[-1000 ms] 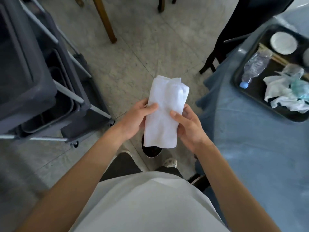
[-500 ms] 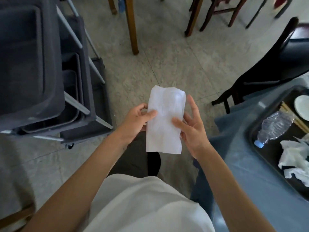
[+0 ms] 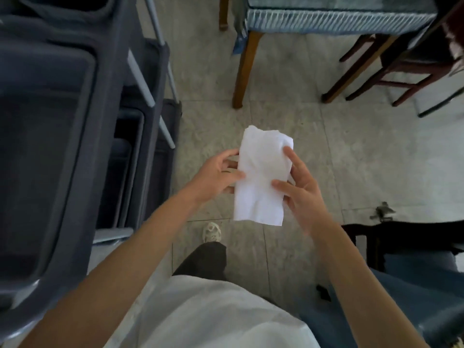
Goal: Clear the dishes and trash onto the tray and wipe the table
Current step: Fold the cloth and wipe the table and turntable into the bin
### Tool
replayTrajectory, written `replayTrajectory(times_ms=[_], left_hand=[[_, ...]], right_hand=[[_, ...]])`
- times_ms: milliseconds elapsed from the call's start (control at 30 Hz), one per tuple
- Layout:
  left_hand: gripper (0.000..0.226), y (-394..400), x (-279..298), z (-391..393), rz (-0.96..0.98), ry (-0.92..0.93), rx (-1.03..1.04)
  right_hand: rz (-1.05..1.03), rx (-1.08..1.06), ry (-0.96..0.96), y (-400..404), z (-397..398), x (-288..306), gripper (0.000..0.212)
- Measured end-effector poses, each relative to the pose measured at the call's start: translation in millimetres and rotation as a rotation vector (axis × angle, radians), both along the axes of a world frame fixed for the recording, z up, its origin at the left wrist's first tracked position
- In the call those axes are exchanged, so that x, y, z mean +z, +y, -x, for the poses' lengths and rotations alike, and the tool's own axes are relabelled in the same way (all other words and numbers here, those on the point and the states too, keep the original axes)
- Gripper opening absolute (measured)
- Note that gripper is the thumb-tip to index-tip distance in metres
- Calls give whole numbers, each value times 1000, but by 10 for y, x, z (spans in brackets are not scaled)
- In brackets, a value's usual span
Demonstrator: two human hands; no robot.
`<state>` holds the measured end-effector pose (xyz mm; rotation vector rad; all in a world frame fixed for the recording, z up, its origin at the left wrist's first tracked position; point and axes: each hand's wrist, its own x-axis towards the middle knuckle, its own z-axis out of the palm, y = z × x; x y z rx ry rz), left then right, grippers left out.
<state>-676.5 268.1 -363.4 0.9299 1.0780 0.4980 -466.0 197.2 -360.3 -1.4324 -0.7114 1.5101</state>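
A folded white wipe point(image 3: 261, 174) hangs upright in front of me over the floor, held between both hands. My left hand point(image 3: 216, 175) pinches its left edge with thumb on the front and fingers behind. My right hand point(image 3: 298, 187) holds the right edge, thumb on the front and index finger stretched up along the side. The blue-clothed table point(image 3: 411, 305) shows only as a corner at the lower right. The tray with the dishes and trash is out of view.
A dark grey service cart point(image 3: 75, 121) with deep bins fills the left side. Another blue-clothed table point(image 3: 334, 18) with wooden legs stands ahead, wooden chairs point(image 3: 391, 71) to its right. A black chair point(image 3: 401, 237) stands at the right by my table.
The view has swung left and away from the table, so the tray with bottle and tissues has left the frame. Both hands keep hold of the wipe; my right index finger now reaches higher.
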Motion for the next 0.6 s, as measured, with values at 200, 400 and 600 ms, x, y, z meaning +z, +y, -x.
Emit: replayTrajectory(times_ms=[200,400,600], left_hand=[[65,762,222,285,-92,49,177],[78,1448,333,548,-199,152,417],[58,2266,365,731,-370,353,607]], right_hand=[[-100,268,-50,1229,108,156,80],[-182,546,-109,2532,414,246,84],[-262,856,-73,4075,807,187,80]])
